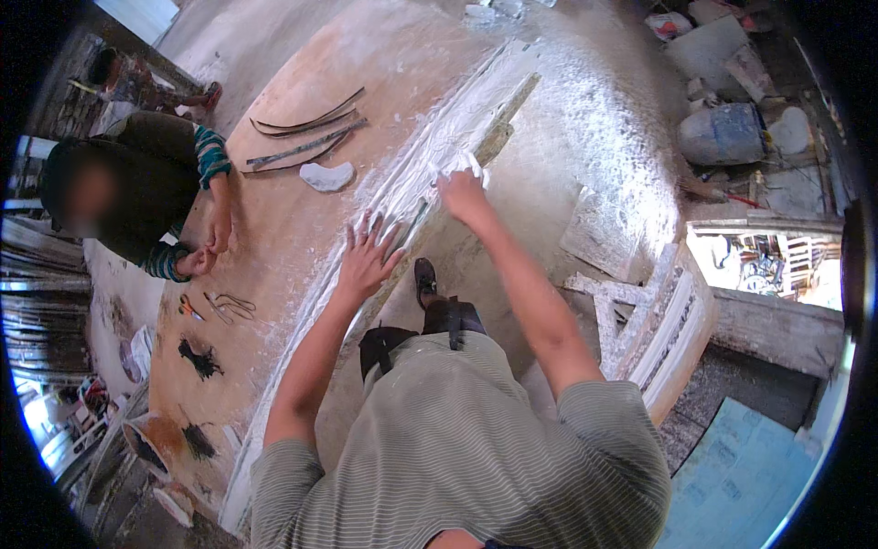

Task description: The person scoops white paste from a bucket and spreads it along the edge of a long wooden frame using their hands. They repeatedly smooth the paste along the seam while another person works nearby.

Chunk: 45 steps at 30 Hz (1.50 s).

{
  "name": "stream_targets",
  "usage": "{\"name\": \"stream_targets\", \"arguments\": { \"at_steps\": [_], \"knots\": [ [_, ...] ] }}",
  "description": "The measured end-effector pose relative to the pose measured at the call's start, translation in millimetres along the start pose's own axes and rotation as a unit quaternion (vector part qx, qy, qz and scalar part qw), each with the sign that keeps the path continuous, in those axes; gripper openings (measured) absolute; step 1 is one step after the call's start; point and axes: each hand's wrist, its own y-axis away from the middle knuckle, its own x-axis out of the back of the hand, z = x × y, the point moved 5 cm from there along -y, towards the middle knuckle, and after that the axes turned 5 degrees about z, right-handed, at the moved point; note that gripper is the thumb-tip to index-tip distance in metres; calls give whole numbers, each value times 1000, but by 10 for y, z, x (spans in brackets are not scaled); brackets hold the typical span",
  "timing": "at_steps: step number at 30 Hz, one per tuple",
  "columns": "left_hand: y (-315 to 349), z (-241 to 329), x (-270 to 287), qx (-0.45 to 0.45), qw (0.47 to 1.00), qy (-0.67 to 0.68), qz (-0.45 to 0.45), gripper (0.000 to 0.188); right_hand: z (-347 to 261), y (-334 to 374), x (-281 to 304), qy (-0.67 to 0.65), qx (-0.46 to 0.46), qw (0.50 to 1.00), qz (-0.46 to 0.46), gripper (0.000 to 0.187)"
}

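A long strip coated in wet-looking white material (422, 151) runs diagonally along the edge of the brown table (274, 224). Flat on this strip, fingers spread, lies my left hand (368, 259). Farther along it, my right hand (463, 195) is closed, knuckles up, around something whitish that its fingers mostly hide. Just beyond the right hand, a rough greenish-grey board edge (498, 128) juts out beside the strip. On the table to the left are a white kidney-shaped lump (326, 177) and several thin dark curved strips (306, 146).
Across the table on the left sits another person (151, 183), hands together at its edge. Orange-handled scissors (190, 307), a looped cord (236, 305) and dark fibre tufts (199, 359) lie near them. A slatted whitish frame (663, 320) stands at right; a blue-grey drum (722, 134) lies behind.
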Motion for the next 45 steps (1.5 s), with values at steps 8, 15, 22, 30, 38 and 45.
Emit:
{"name": "stream_targets", "arguments": {
  "at_steps": [8,15,22,30,38,45],
  "knots": [
    [327,41,-48,25,991,-43,-122,58,-685,924,-384,4,76,993,91,67],
    [-862,319,-84,-56,998,-40,-10,53,227,81,-229,42,-79,979,185,62],
    [-907,294,-117,-30,999,-18,38,57,455,-441,457,-76,-114,988,71,48],
    [961,-164,145,148,989,6,-26,59,-323,-116,36,4,-31,1000,3,23],
    [2976,-543,503,320,938,101,89,63,-1300,749,-574,199,79,977,-13,20],
    [4539,-662,534,333,919,98,188,62,-2312,1612,-1079,332,172,927,-41,21]
  ]
}}
